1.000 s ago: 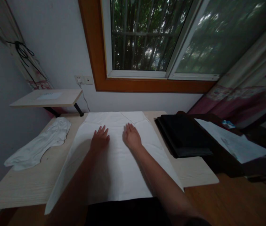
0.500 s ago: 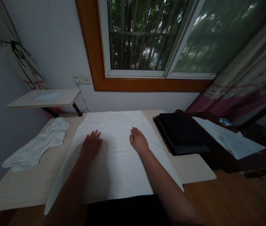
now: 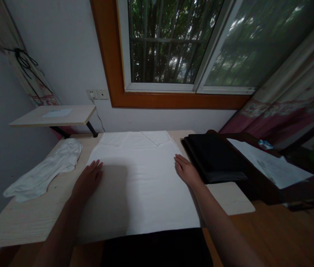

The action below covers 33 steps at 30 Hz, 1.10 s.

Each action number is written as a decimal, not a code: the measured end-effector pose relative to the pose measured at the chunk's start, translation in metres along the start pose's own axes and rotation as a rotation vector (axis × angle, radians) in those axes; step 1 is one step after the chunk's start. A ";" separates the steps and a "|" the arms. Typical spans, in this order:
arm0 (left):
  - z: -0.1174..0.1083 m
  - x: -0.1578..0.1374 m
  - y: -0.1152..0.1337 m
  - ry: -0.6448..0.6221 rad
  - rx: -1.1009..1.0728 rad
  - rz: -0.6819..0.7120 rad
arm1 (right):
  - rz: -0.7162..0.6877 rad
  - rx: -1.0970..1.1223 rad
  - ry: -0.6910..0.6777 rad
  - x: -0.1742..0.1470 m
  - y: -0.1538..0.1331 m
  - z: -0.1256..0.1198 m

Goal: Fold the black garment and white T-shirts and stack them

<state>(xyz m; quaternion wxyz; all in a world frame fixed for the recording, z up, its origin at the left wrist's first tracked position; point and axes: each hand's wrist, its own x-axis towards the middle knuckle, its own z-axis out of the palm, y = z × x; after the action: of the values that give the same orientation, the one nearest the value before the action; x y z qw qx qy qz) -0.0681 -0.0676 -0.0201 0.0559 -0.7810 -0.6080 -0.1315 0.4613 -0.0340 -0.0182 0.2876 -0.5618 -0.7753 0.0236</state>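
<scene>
No text can be read; marks on the white sheet [image 3: 270, 163] are too blurred

Dim room, window daylight, warped edges

The light wooden table [image 3: 29, 218] carries a flat white garment [image 3: 140, 185] at its centre. A crumpled white cloth [image 3: 45, 168] lies left of the garment. A folded black item [image 3: 215, 155] lies right of it.
</scene>
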 end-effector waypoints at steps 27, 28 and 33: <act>-0.006 -0.008 -0.001 0.010 -0.075 -0.020 | 0.003 -0.049 0.036 -0.003 -0.001 0.001; -0.006 -0.008 0.000 0.015 -0.078 -0.025 | 0.005 -0.050 0.039 -0.003 0.000 0.002; -0.008 -0.009 0.003 0.030 -0.083 -0.042 | 0.009 -0.037 0.045 -0.002 0.001 0.003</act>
<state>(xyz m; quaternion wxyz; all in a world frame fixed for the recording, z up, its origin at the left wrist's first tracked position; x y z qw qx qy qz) -0.0679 -0.0786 -0.0147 0.0297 -0.7675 -0.6175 -0.1696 0.4615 -0.0347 -0.0219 0.2945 -0.5708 -0.7664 -0.0022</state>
